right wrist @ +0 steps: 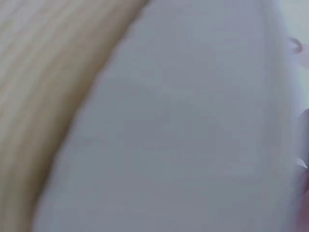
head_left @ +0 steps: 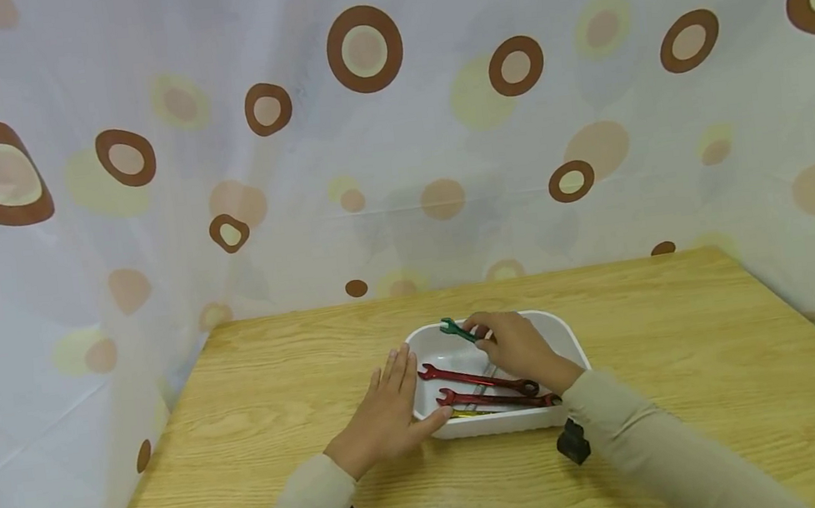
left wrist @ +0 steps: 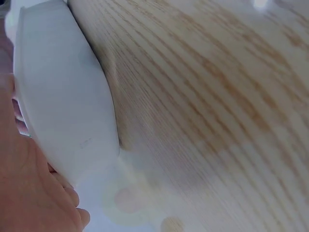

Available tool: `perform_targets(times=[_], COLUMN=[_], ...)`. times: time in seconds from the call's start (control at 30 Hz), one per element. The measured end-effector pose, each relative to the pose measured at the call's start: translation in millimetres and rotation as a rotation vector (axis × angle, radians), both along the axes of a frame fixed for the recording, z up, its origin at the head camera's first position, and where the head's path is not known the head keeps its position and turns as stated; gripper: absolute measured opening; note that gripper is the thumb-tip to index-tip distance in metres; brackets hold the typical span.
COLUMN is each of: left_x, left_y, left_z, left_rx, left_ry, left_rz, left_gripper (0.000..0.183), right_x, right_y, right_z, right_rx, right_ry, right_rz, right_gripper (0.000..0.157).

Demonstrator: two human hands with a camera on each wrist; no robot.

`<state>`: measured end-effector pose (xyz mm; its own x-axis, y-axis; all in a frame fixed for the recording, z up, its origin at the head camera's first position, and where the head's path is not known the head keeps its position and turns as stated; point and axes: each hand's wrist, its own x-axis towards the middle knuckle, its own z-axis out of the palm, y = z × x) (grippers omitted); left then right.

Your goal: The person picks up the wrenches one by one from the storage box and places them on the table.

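A white plastic tray stands on the wooden table with wrenches inside. My right hand, over the tray's far part, pinches a small green wrench by one end; its open jaw points left. Two red wrenches lie side by side across the tray. Beneath them shows a greyish bar, and a yellow piece lies by the near wall, partly hidden. With fingers extended, my left hand rests against the tray's left side, thumb at the near rim. The left wrist view shows that hand beside the tray's outer wall.
Wood-grain table top extends on both sides of the tray. A patterned white curtain hangs behind the table and along both sides. The right wrist view is blurred and mostly filled by the tray's outer wall.
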<state>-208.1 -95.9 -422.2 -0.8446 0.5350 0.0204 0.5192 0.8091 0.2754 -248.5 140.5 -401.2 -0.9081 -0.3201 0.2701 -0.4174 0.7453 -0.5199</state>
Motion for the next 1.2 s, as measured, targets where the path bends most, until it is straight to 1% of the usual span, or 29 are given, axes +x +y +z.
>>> perform_targets(times=[0.13,0.23,0.4,0.5,0.67,0.77,0.87,0.97,1.03,1.2], left_x=[-0.8,-1.0,0.1,1.4,1.0,-0.1,-0.2,0.3,0.6,1.3], left_y=[0,0,0,0,0,0,0,0,0,1], left_z=[-1.2,-1.8,-0.7,2.3,5.2,4.9,4.4,3.6,3.1,2.4], left_rx=[-0.003,-0.001,-0.008,-0.012,-0.017,-0.013,-0.012,-0.016,-0.019,-0.013], left_ry=[0.002,0.006,0.007,0.004,0.017,0.024,0.023,0.02,0.021,0.023], left_rz=[0.004,0.004,0.006,0.007,0.004,0.004,0.007,0.005,0.004,0.005], left_gripper=[0.096,0.096,0.096,0.096,0.096,0.096,0.097,0.097,0.097,0.098], right_x=[3.7,9.2,21.8,29.4,43.7,57.0,71.9,86.1,94.9,115.3], right_y=[2,3,9,14,22,23,22,20,18,11], right_z=[17.0,30.5,48.8,54.5,55.4,52.4,46.5,37.5,30.1,6.7], right_rx=[-0.063,-0.099,-0.114,-0.127,-0.19,-0.252,-0.345,-0.451,-0.522,-0.646], right_ry=[0.039,0.078,0.114,0.109,0.067,0.011,-0.082,-0.204,-0.304,-0.523], right_rz=[0.009,0.014,0.009,0.022,0.058,0.047,0.035,0.043,0.055,0.087], right_gripper=[0.027,0.027,0.026,0.025,0.025,0.023,0.024,0.027,0.029,0.033])
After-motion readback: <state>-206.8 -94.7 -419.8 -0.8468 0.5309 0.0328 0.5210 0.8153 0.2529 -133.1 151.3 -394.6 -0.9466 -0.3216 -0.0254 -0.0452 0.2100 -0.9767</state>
